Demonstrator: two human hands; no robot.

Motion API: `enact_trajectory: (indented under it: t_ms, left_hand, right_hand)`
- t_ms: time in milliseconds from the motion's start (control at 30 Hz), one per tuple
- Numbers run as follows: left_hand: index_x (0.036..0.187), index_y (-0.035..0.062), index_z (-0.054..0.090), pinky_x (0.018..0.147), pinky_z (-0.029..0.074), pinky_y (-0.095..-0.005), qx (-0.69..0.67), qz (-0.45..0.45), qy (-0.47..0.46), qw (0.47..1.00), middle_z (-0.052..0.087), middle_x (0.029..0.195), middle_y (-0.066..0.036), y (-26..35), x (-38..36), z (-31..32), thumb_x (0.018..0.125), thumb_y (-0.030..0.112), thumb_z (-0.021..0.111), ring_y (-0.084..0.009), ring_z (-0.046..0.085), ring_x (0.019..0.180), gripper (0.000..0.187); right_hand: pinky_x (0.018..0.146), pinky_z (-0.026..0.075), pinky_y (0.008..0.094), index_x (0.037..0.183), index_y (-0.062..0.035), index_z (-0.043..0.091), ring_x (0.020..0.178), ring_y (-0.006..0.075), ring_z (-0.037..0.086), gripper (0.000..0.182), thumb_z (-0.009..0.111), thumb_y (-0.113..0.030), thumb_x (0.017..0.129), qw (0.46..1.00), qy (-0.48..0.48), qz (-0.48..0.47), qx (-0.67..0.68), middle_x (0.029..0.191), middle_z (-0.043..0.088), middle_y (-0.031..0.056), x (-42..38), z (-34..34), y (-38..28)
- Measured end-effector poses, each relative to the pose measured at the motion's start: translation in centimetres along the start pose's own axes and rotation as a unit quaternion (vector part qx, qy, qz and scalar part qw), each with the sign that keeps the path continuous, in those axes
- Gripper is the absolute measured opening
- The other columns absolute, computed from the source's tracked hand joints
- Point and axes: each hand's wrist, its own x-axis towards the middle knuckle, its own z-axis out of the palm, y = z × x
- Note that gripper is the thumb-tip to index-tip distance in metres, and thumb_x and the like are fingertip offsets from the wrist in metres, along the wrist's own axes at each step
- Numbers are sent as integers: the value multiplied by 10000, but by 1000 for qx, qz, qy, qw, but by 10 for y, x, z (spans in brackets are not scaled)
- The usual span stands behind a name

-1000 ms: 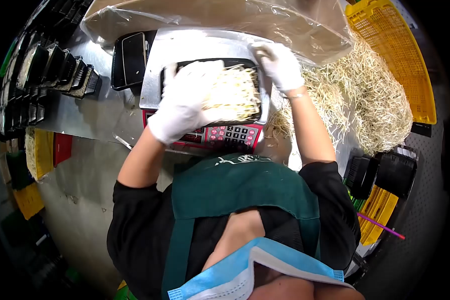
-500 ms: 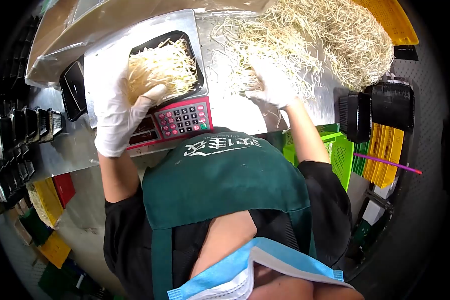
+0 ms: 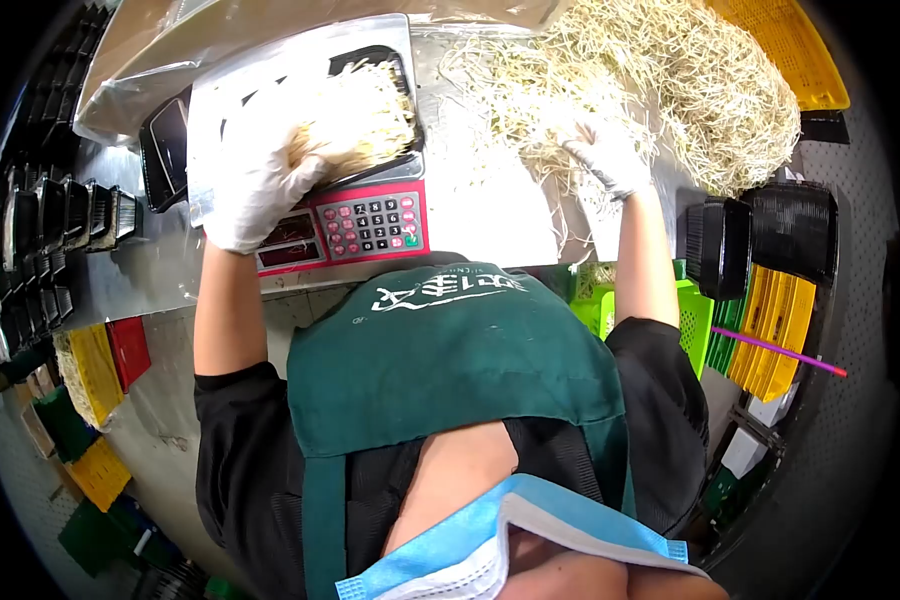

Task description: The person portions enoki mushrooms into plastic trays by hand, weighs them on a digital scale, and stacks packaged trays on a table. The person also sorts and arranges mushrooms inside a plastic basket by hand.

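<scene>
A black plastic tray [image 3: 417, 140] heaped with bean sprouts [image 3: 365, 115] sits on the metal pan of a red scale [image 3: 370, 225]. At the left side of the heap is my left hand [image 3: 255, 190] in a white glove, fingers and thumb curved around some sprouts; glare washes out the fingertips. My right hand [image 3: 610, 160], also gloved, reaches into the loose bean sprouts [image 3: 540, 100] on the metal table. Its fingers are bent around a few strands, partly hidden among them.
A large sprout mound [image 3: 730, 110] lies at the back right, beside a yellow crate [image 3: 790, 50]. Stacked black trays [image 3: 720, 245] stand at the table's right edge, others [image 3: 55, 225] at far left. A green basket [image 3: 692, 325] sits below the table edge.
My right hand has moved right and deeper into the loose sprouts. My left hand has shifted up and slightly right, its fingers now over the sprouts. The whole view has shifted slightly too.
</scene>
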Motion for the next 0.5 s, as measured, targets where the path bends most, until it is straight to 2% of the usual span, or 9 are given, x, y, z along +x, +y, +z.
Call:
enact_trajectory:
  t_ms: [100,133,167,233,267,333,367,433,500]
  left_hand:
    - [1126,-16,588,817,468,-398,-97,-56,-6,994,642,1011,-172,4,-2,7,861,351,630,-310,600,902,454]
    - [1149,-21,574,880,440,-388,-220,-85,17,972,616,1090,-180,-1,-10,11,860,348,632,-298,572,1010,472]
    - [1149,-21,574,880,440,-388,-210,-91,26,973,616,1090,-180,2,-8,-3,860,348,632,-298,572,1010,472]
    - [1213,-26,537,955,393,-370,-67,-30,152,986,562,1203,-180,13,-5,-38,864,297,641,-265,520,1113,487]
    - [1266,-23,507,1017,340,-362,-222,-45,219,949,491,1314,-169,0,-10,-31,873,278,632,-261,472,1172,510]
    - [1319,-11,466,1052,313,-369,-319,-109,223,915,445,1363,-166,-17,-23,-35,888,278,608,-267,454,1203,538]
    - [1325,-4,462,1057,315,-370,-313,-66,248,914,417,1389,-171,-19,-18,-36,883,251,611,-265,431,1237,531]
    - [1332,9,459,1070,314,-375,-240,-2,256,936,371,1430,-185,-20,-7,-22,865,212,624,-277,396,1288,535]
    - [1325,25,469,1073,308,-399,-183,39,224,956,389,1414,-188,-13,1,-6,841,222,641,-305,394,1291,551]
  right_hand:
    - [959,444,335,1266,-32,514,1119,208,570,475,652,-181,836,983,72,28,-169,1242,580,158,-6,-17,-39]
    - [984,430,348,1285,-25,491,1161,230,547,497,648,-179,839,992,88,3,-91,1261,566,162,-11,-25,-51]
    - [996,421,369,1283,-6,486,1185,251,532,493,645,-151,840,991,118,-39,42,1265,561,170,-16,-25,-78]
    - [981,436,338,1291,-3,483,1172,226,537,438,585,-54,869,977,111,-152,97,1275,552,172,-24,-25,-143]
    - [970,445,327,1279,-8,496,1149,222,552,421,584,-49,870,974,94,-200,47,1258,562,167,-18,-23,-166]
    - [943,462,329,1249,-21,524,1088,238,584,392,584,-61,863,959,74,-274,-10,1200,588,162,-4,-2,-193]
    - [927,471,342,1230,-29,540,1051,257,601,380,586,-79,856,951,69,-301,-16,1158,606,163,6,16,-204]
    - [893,479,376,1167,-34,574,988,315,606,342,557,-98,831,831,115,-455,-300,1098,616,172,21,42,-238]
    - [909,449,407,1255,-75,526,1020,350,571,502,634,-145,770,822,55,-472,-315,1114,606,156,54,74,-232]
